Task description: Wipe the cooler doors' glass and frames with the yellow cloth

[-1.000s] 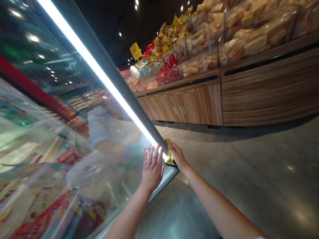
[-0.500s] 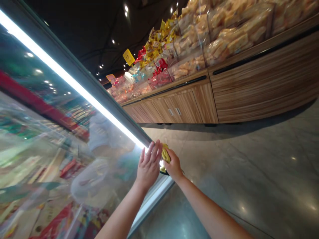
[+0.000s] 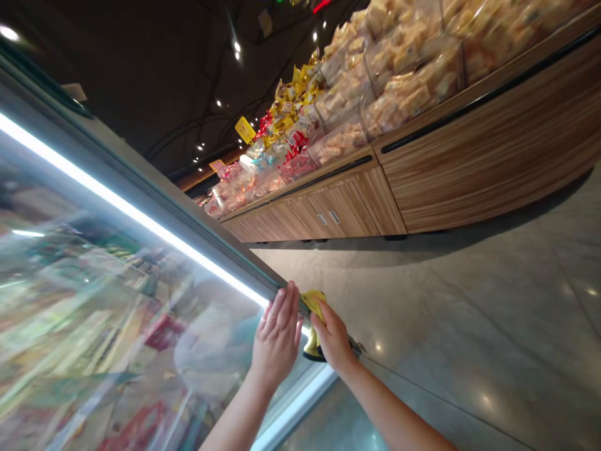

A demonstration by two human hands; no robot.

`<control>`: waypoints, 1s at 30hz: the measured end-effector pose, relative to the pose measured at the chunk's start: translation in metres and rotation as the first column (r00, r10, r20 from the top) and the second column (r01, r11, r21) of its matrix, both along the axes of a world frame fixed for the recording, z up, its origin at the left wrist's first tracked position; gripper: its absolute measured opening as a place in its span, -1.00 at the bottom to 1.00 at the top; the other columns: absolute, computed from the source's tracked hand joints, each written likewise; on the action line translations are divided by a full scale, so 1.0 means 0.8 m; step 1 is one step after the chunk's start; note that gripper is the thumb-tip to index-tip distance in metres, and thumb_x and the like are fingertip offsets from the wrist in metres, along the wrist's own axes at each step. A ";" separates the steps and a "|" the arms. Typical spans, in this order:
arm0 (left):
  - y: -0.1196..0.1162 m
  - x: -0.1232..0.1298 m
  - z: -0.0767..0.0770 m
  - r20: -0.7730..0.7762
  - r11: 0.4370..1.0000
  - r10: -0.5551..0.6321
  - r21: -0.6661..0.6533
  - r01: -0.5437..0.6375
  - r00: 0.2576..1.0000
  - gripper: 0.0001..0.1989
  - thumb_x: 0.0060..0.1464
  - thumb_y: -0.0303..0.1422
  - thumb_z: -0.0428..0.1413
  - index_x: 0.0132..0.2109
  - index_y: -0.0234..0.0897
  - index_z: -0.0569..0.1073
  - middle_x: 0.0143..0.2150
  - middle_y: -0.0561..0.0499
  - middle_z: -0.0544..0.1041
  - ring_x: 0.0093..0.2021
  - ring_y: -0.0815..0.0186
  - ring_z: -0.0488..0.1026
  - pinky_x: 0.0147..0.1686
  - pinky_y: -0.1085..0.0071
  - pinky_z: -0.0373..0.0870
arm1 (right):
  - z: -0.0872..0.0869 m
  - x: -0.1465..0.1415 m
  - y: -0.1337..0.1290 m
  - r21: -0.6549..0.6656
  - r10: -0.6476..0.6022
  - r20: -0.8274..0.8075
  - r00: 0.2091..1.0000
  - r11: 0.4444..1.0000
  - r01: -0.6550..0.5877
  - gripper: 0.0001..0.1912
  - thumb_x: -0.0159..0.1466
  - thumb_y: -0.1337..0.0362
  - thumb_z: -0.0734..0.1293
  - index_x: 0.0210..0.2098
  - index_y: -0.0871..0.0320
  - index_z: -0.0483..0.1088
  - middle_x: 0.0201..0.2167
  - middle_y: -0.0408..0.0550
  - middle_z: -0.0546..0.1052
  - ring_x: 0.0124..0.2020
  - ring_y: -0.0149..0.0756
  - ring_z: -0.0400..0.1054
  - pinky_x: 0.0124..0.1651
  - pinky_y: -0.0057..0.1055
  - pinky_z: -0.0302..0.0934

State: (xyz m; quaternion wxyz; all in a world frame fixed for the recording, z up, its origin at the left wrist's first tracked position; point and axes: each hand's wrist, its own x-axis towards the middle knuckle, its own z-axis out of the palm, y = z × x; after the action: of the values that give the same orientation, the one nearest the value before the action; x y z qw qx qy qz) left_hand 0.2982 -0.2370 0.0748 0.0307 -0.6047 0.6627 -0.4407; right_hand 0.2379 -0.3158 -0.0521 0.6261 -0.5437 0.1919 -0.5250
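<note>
My left hand (image 3: 277, 335) lies flat with its fingers stretched out against the glass door (image 3: 220, 313), beside the frame. My right hand (image 3: 334, 335) is closed around a yellow cloth (image 3: 313, 341) with a dark edge, pressed to the door's frame edge. The door frame (image 3: 188, 216) runs diagonally from upper left down to my hands, with a bright light strip (image 3: 136, 210) along it. Behind the glass, packaged goods appear blurred, mixed with reflections.
To the right stands a wooden display counter (image 3: 469, 163) with clear bins of wrapped snacks (image 3: 399, 94) on top. A yellow sign (image 3: 245, 129) rises above the goods. Polished grey floor (image 3: 446, 326) lies between the counter and the door.
Both hands and the yellow cloth sit slightly lower in the picture. The view has shifted, and the door frame now shows at a shallower slant. More of the cloth hangs in sight.
</note>
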 end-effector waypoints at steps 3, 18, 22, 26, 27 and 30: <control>0.011 -0.014 0.010 0.016 0.999 0.028 -0.022 -0.028 0.999 -0.27 0.35 -0.32 0.03 0.51 -0.37 -0.10 0.48 -0.12 0.13 0.53 0.27 -0.18 0.50 0.31 -0.22 | 0.023 -0.011 -0.006 -0.042 0.065 0.018 0.998 0.997 -0.064 -0.48 0.41 0.14 0.22 0.34 0.00 0.26 0.29 0.02 0.44 0.26 -0.13 0.38 0.31 -0.10 0.28; 0.044 -0.072 0.063 -0.102 0.954 0.261 -0.125 -0.273 0.960 0.11 0.08 -0.47 0.17 0.50 -0.39 -0.43 0.54 -0.33 -0.35 0.52 -0.07 -0.30 0.38 0.02 0.21 | 0.144 -0.065 -0.020 -0.291 0.412 0.371 0.832 0.903 -0.317 -0.61 0.37 0.15 0.33 0.18 -0.10 0.48 0.23 -0.09 0.50 0.31 -0.15 0.32 0.44 -0.04 0.12; 0.048 -0.077 0.111 -0.110 0.952 0.242 -0.168 -0.258 0.964 0.20 0.09 -0.29 0.29 0.50 -0.39 -0.44 0.54 -0.42 -0.32 0.52 -0.14 -0.33 0.33 -0.08 0.26 | 0.157 -0.064 -0.028 -0.316 0.489 0.398 0.776 0.868 -0.384 -0.64 0.34 0.15 0.36 0.12 -0.10 0.53 0.24 -0.08 0.49 0.34 -0.10 0.29 0.44 0.02 0.09; 0.062 -0.074 0.134 -0.044 0.959 0.248 -0.130 -0.251 0.968 0.22 0.08 -0.20 0.32 0.51 -0.38 -0.41 0.53 -0.48 -0.20 0.52 -0.14 -0.23 0.31 -0.05 0.30 | 0.241 -0.050 -0.030 -0.473 0.542 0.440 0.716 0.818 -0.329 -0.60 0.37 0.21 0.32 0.19 -0.11 0.48 0.26 -0.10 0.47 0.37 -0.13 0.24 0.47 0.00 0.02; 0.064 -0.073 0.137 -0.039 0.956 0.252 -0.148 -0.255 0.967 0.24 0.06 -0.15 0.33 0.51 -0.38 -0.40 0.53 -0.50 -0.20 0.51 -0.17 -0.21 0.31 -0.07 0.30 | 0.269 -0.048 -0.031 -0.518 0.540 0.455 0.708 0.808 -0.283 -0.58 0.37 0.23 0.32 0.20 -0.12 0.47 0.26 -0.12 0.47 0.38 -0.15 0.22 0.48 -0.02 0.00; 0.065 -0.072 0.141 -0.063 0.943 0.256 -0.203 -0.264 0.964 0.31 0.00 -0.02 0.34 0.51 -0.40 -0.39 0.52 -0.55 -0.24 0.51 -0.24 -0.18 0.30 -0.14 0.28 | 0.329 -0.044 -0.038 -0.600 0.544 0.492 0.680 0.777 -0.187 -0.54 0.36 0.27 0.31 0.23 -0.12 0.44 0.28 -0.17 0.45 0.40 -0.20 0.20 0.49 -0.06 -0.02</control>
State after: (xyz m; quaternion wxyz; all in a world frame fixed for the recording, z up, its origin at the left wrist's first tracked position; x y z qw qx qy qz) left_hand 0.2409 -0.1851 0.1873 0.0127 -0.6946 0.5274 -0.4891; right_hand 0.2026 -0.3461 0.2109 0.5831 -0.5014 -0.2955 -0.5669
